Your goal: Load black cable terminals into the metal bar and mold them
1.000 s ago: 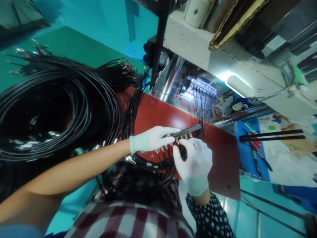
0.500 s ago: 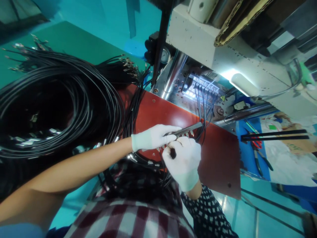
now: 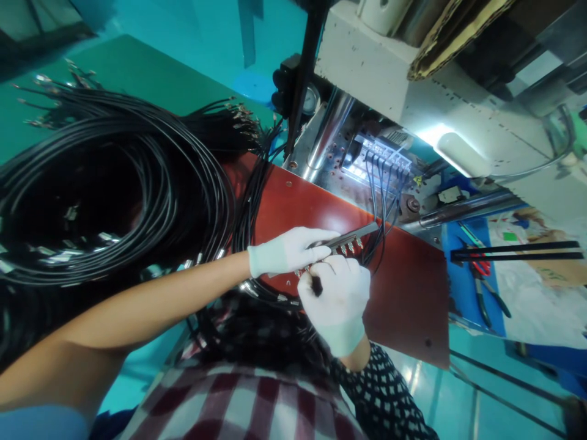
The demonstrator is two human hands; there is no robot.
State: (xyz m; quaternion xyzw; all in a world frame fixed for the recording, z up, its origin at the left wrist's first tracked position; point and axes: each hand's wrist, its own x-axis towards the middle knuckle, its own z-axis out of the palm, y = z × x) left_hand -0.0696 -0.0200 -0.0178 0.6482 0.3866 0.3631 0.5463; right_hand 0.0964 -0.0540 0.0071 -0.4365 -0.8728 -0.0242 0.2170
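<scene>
Mid-frame, the left hand is clamped on the bar; the right hand curls close below it, its grip hidden. Holding the bar steady should keep its connectors evenly lined up. Above and right of centre, a lit mould holds several cables.

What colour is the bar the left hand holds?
Dark grey; the bar shows in the head view.

White gloves (mint cuffs), grey bar, black cables, red-brown board, maroon-and-white-checked cloth
</scene>
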